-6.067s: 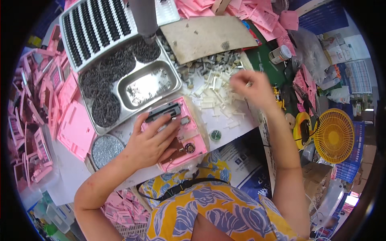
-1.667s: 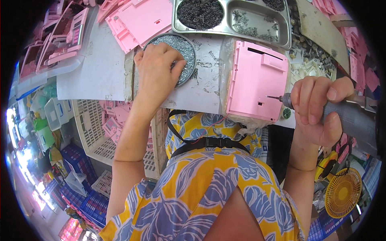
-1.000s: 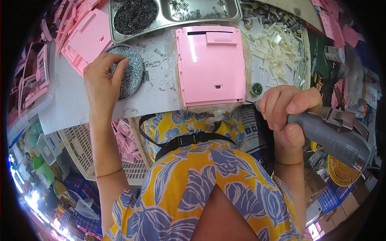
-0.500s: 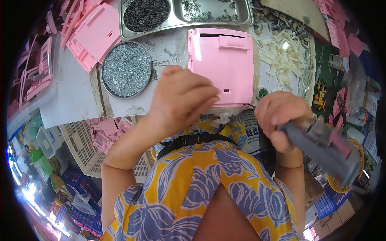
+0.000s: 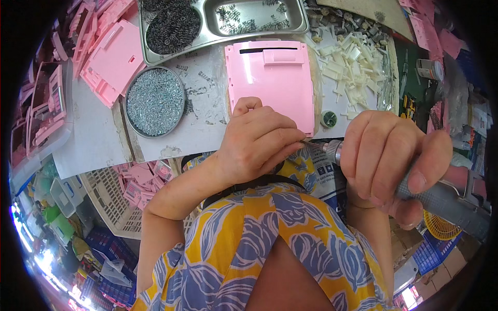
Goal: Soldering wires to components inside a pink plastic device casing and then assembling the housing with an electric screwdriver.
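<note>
A pink plastic panel [image 5: 270, 85] with a dark slot along its far edge lies flat in the middle of the table. My right hand [image 5: 386, 160] is wrapped round a grey electric screwdriver [image 5: 441, 199], whose thin bit points left. At the panel's near right corner, the bit's end meets the pinched fingertips of my left hand [image 5: 259, 140]. What those fingertips hold, perhaps something tiny, is hidden. The left hand covers the panel's near left part. Left of it stands a round dish of small silvery screws [image 5: 155, 102].
Behind the panel is a metal tray [image 5: 207, 39] with dark springs. White plastic parts [image 5: 353, 72] are heaped to the right, beside a small green round piece [image 5: 329, 119]. Pink panels [image 5: 114, 57] are stacked at the left. A crate [image 5: 111, 202] with pink parts stands below the table's edge.
My left hand has moved right and down to the panel's near right corner. The screwdriver has drawn back from the panel, its bit now at the left fingertips. The view has shifted slightly.
</note>
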A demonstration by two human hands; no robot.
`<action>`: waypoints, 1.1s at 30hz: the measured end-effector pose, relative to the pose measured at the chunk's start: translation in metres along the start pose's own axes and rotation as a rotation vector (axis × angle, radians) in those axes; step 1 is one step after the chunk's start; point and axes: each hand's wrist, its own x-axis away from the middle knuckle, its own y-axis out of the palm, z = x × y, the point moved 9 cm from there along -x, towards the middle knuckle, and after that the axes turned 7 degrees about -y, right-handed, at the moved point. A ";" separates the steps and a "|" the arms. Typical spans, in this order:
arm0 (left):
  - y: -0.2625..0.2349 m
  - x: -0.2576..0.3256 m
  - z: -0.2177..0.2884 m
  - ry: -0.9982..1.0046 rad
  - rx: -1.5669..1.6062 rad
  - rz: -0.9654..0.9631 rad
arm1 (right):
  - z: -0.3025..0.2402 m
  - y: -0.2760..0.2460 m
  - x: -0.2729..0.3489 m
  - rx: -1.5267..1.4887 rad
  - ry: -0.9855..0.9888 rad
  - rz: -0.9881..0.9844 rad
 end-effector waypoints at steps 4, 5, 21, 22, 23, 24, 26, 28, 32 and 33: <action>-0.001 -0.003 0.005 0.027 -0.001 0.033 | -0.002 0.001 -0.001 0.024 0.018 0.030; -0.003 -0.002 0.005 0.036 -0.018 0.055 | 0.000 0.000 -0.001 0.033 0.018 0.039; -0.004 -0.028 -0.026 -0.051 -0.172 -0.039 | 0.048 -0.059 0.010 0.286 0.039 0.150; -0.005 -0.028 -0.026 -0.053 -0.189 -0.053 | 0.048 -0.058 0.010 0.302 0.049 0.145; -0.005 -0.029 -0.027 -0.054 -0.206 -0.066 | 0.049 -0.056 0.012 0.318 0.063 0.144; -0.005 -0.029 -0.028 -0.072 -0.208 -0.056 | 0.051 -0.056 0.011 0.318 0.066 0.110; -0.005 -0.032 -0.028 -0.100 -0.210 -0.036 | 0.052 -0.059 0.010 0.329 0.080 0.077; -0.003 -0.031 -0.028 -0.106 -0.223 -0.051 | 0.055 -0.067 0.010 0.345 0.114 0.123; -0.004 -0.027 -0.025 -0.078 -0.152 -0.023 | 0.025 -0.054 -0.016 0.247 0.082 0.166; -0.003 -0.028 -0.024 -0.084 -0.118 -0.023 | 0.017 -0.045 -0.020 0.215 0.082 0.126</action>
